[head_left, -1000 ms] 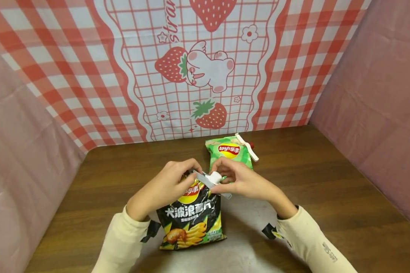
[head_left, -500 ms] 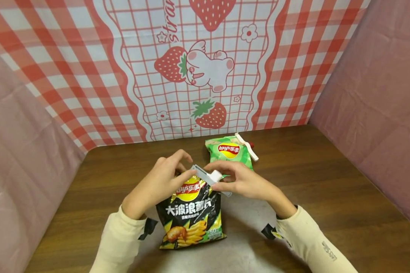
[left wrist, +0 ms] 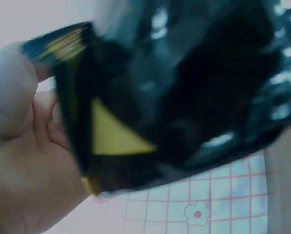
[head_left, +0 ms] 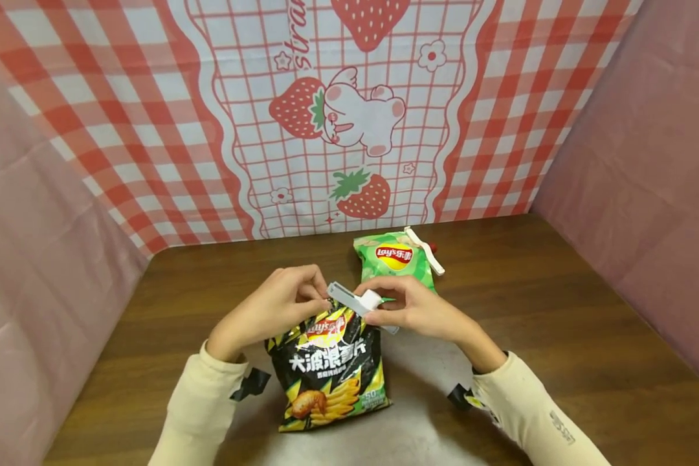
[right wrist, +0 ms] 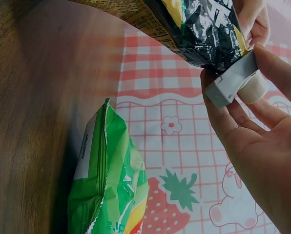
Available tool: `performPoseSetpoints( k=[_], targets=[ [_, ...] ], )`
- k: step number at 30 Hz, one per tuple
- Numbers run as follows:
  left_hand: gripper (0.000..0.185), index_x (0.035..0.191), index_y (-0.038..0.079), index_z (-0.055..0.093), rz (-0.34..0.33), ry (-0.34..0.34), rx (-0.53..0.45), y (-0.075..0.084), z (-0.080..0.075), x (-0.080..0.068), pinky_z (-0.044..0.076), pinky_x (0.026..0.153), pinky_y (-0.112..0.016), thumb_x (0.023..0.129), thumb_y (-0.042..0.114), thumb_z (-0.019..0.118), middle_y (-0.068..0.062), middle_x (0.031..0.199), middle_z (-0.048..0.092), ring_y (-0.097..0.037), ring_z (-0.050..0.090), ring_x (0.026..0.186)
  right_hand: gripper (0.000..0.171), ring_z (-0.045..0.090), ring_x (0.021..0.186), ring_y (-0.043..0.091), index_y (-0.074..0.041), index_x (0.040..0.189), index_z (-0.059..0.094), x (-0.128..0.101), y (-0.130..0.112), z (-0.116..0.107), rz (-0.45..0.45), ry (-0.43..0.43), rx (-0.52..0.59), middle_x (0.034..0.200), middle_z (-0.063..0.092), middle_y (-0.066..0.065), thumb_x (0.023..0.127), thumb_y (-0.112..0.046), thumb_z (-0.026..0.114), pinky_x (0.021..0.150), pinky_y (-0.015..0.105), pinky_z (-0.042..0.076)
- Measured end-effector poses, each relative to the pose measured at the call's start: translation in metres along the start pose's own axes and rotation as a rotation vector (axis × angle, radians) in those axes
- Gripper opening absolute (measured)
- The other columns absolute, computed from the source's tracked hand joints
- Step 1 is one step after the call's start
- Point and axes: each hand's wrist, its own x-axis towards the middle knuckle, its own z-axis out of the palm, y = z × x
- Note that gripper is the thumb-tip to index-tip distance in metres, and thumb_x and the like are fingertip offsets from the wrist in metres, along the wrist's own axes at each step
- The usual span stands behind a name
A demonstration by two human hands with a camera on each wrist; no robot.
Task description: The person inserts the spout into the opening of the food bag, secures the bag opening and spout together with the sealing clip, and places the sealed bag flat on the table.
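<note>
My left hand (head_left: 279,305) has re-pinched the black chip bag (head_left: 329,366) top (fingers were spread); my right hand (head_left: 409,309) still grips the white clip (head_left: 358,303), sealing underway.

black bag (head_left: 329,369): "Lay's 大波浪薯片" | green bag (head_left: 397,261): "Lay's" | backdrop (head_left: 300,39): "stra"

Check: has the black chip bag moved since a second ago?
Yes, slightly. The black bag has swung: against the table's pale patch its bottom edge sits a bit further right and nearer the camera, while both hands hold its top by the clip.
</note>
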Motion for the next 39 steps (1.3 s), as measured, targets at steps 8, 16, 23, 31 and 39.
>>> performPoseSetpoints(
  k=[8,16,23,31,39],
  targets=[
    [0.020,0.111,0.006,0.066,-0.025,0.021,0.059,0.003,0.007,0.004,0.046,0.056,-0.023,0.092,0.013,0.072,0.007,0.071,0.068,-0.001,0.057,0.058,0.027,0.061,0.087,0.019,-0.007,0.118,0.065,0.000,0.001,0.001,-0.081,-0.003,-0.018,0.106,0.064,0.010,0.092,-0.003,0.070,0.068,0.028,0.053],
    [0.012,0.087,0.014,0.065,0.084,0.054,0.035,0.004,0.013,0.006,0.047,0.053,-0.024,0.094,0.021,0.071,0.008,0.072,0.067,-0.003,0.057,0.057,0.028,0.059,0.095,0.020,-0.009,0.115,0.065,-0.003,-0.004,0.000,-0.141,0.021,-0.048,0.111,0.063,0.007,0.089,-0.003,0.073,0.075,0.029,0.053],
    [0.023,0.075,0.018,0.057,0.161,0.083,0.064,0.006,0.017,0.007,0.036,0.048,-0.022,0.095,0.021,0.069,0.011,0.060,0.047,-0.005,0.042,0.051,0.028,0.059,0.097,0.020,-0.009,0.116,0.064,-0.004,-0.007,-0.001,-0.166,-0.053,-0.053,0.112,0.065,0.005,0.090,-0.003,0.072,0.078,0.031,0.054],
    [0.029,0.070,0.019,0.053,0.223,0.013,-0.003,0.007,0.016,0.006,0.031,0.048,-0.022,0.095,0.020,0.068,0.010,0.059,0.042,-0.006,0.039,0.051,0.025,0.058,0.097,0.020,-0.006,0.116,0.064,-0.007,-0.011,-0.002,-0.125,-0.129,0.022,0.109,0.064,0.009,0.091,0.000,0.069,0.079,0.034,0.056],
    [0.030,0.070,0.021,0.054,0.226,-0.070,-0.067,0.009,0.013,0.002,0.034,0.048,-0.023,0.096,0.021,0.067,0.009,0.058,0.046,-0.006,0.042,0.052,0.027,0.057,0.100,0.019,-0.009,0.118,0.065,-0.008,-0.015,0.000,-0.128,-0.177,0.039,0.112,0.063,0.009,0.093,-0.002,0.068,0.083,0.035,0.055]
  ],
)
